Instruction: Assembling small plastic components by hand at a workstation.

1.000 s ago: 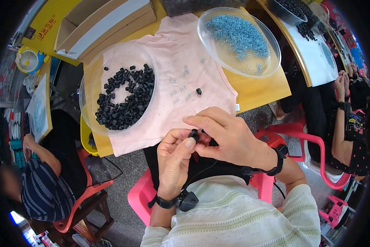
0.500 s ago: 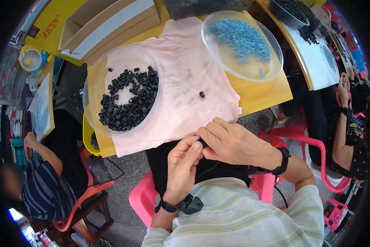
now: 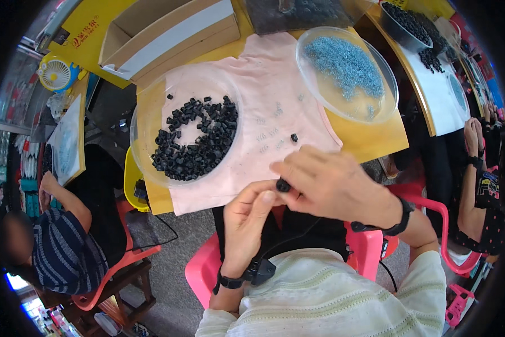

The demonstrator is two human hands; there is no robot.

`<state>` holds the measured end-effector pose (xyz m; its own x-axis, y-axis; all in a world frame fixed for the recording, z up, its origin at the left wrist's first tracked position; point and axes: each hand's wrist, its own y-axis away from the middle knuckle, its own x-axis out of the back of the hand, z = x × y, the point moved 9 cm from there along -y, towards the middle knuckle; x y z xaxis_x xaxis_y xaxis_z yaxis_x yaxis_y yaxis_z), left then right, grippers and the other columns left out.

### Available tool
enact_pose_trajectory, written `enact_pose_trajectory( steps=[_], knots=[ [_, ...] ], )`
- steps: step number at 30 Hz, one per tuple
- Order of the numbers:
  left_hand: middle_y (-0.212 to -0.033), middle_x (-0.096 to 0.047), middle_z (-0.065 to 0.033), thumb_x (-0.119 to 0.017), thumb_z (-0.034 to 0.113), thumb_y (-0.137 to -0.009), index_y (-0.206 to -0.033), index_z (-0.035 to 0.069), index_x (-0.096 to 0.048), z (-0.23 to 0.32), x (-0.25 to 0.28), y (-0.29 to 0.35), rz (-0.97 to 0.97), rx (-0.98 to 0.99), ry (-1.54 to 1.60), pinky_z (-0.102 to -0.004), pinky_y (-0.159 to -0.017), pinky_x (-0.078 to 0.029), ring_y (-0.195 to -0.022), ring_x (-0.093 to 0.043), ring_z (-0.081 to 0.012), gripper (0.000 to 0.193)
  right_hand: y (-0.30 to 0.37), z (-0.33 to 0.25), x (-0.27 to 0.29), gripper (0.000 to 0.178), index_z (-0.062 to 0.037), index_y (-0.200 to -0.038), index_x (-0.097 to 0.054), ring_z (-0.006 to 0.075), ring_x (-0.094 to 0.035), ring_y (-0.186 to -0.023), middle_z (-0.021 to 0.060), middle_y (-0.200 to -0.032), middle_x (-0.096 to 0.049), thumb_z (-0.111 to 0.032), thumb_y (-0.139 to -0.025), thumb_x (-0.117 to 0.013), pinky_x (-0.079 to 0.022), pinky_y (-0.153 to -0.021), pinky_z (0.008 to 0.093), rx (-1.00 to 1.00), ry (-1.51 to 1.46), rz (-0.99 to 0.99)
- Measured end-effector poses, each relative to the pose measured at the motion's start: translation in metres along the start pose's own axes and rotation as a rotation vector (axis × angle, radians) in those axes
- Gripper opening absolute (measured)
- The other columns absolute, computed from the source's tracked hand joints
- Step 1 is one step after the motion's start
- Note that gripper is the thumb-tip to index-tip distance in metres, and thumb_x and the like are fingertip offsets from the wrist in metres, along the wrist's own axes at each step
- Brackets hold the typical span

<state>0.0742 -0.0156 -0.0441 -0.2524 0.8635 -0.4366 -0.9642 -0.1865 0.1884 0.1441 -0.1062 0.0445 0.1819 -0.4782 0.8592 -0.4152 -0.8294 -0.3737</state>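
Over the near edge of a pale pink garment, my two hands meet. My right hand (image 3: 328, 181), a little blurred, is closed on a small black plastic knob-like piece (image 3: 283, 185), held at its fingertips. My left hand (image 3: 248, 216) pinches thumb and forefinger together just left of the piece; what lies in that pinch, if anything, is hidden. A single loose black piece (image 3: 294, 137) rests on the pink garment (image 3: 252, 90) beyond my right hand. Left of it stands a round clear tray (image 3: 141, 160) holding many similar black pieces.
A second clear tray (image 3: 393, 98) at the far right holds small bluish clear parts. Tiny clear parts (image 3: 266, 135) are scattered on the garment. A cardboard box (image 3: 173, 36) stands at the back left. Co-workers sit at both sides, one in a striped shirt (image 3: 64, 253).
My right hand has turned and lifted slightly, and the black piece now shows more fully above the left fingertips. The whole view has shifted, so the table appears farther right.
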Motion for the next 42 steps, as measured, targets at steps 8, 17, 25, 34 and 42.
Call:
enact_pose_trajectory(
  steps=[8, 17, 25, 34, 42],
  knots=[
    [-0.093, -0.07, -0.0061, -0.064, 0.006, -0.093, -0.102, -0.002, -0.068, 0.092, 0.08, -0.016, 0.452, -0.329, -0.822, -0.0237, -0.078, -0.049, -0.086, -0.064, -0.0107, 0.012, -0.095, 0.113, 0.131, 0.03, -0.0018, -0.106, -0.069, 0.0213, -0.061, -0.076, 0.0127, -0.088, -0.067, -0.024, -0.086, -0.07, -0.048, -0.068, 0.0335, -0.238, 0.272, 0.312],
    [-0.094, -0.067, -0.0112, -0.071, 0.002, -0.082, -0.1, 0.0, -0.07, 0.096, 0.054, -0.042, 0.27, -0.417, -1.272, -0.0342, -0.078, -0.048, -0.088, -0.062, -0.0264, 0.018, -0.142, 0.203, 0.135, 0.035, 0.0062, -0.101, -0.065, 0.0347, -0.066, -0.084, 0.0243, -0.094, -0.066, -0.027, -0.089, -0.064, -0.051, -0.074, 0.0421, -0.287, 0.382, 0.31],
    [-0.097, -0.062, -0.013, -0.073, 0.005, -0.079, -0.102, 0.002, -0.071, 0.089, 0.057, -0.053, 0.208, -0.324, -1.313, -0.0389, -0.078, -0.048, -0.09, -0.059, -0.0306, 0.024, -0.069, 0.117, 0.082, 0.026, -0.0029, -0.099, -0.068, 0.0253, -0.059, -0.063, 0.0116, -0.084, -0.067, -0.026, -0.087, -0.07, -0.047, -0.06, 0.0338, -0.256, 0.118, 0.175],
    [-0.099, -0.062, -0.0131, -0.074, 0.006, -0.077, -0.101, 0.001, -0.069, 0.085, 0.053, -0.06, 0.169, -0.305, -1.35, -0.0396, -0.082, -0.047, -0.093, -0.059, -0.0309, 0.024, 0.015, 0.09, 0.0, 0.014, -0.0035, -0.089, -0.067, 0.0329, -0.064, -0.076, 0.0121, -0.084, -0.064, -0.017, -0.086, -0.069, -0.049, -0.064, 0.0413, -0.473, -0.135, -0.025],
    [-0.101, -0.062, -0.0116, -0.075, 0.005, -0.078, -0.099, 0.0, -0.067, 0.095, 0.056, -0.049, 0.322, -0.361, -1.258, -0.0368, -0.08, -0.048, -0.093, -0.06, -0.0281, 0.023, 0.007, 0.062, -0.02, 0.013, -0.0074, -0.09, -0.064, 0.0248, -0.061, -0.09, 0.0067, -0.092, -0.056, -0.01, -0.078, -0.068, -0.051, -0.07, 0.0346, -0.268, -0.008, 0.076]
  ],
)
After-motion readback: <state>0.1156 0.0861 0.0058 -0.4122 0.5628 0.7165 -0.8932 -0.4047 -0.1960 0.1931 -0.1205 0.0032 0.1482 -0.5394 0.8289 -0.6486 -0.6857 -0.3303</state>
